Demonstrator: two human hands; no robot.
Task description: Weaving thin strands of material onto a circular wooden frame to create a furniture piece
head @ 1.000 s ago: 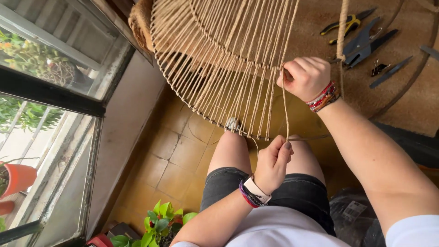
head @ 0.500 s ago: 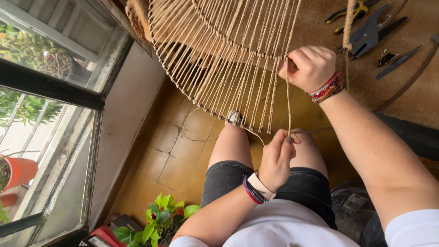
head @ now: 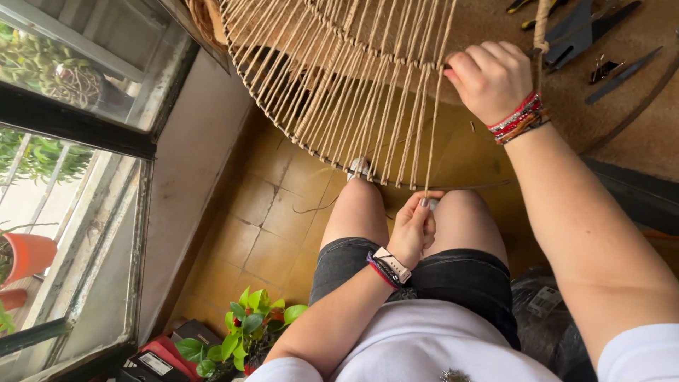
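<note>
Left hand (head: 414, 228) low over knees, fingers pinched on cord (head: 431, 134), pulling it taut downward. Right hand (head: 489, 78) up at frame (head: 332, 78), closed on same cord at inner ring. Frame tilted above lap, cord-wrapped spokes. Tools (head: 594, 35) on table beyond. Plant (head: 247, 332) on floor by window.

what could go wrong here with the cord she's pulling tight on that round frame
1. The left hand pinches the taut cord only at its low end; if it slips, the strand could slacken against the round frame.
2. The right hand grips near the top, close to many tightly packed strands, so the cord could cross or snag a neighbour.
3. The tools lie loose beside the right wrist and might be knocked.
</note>
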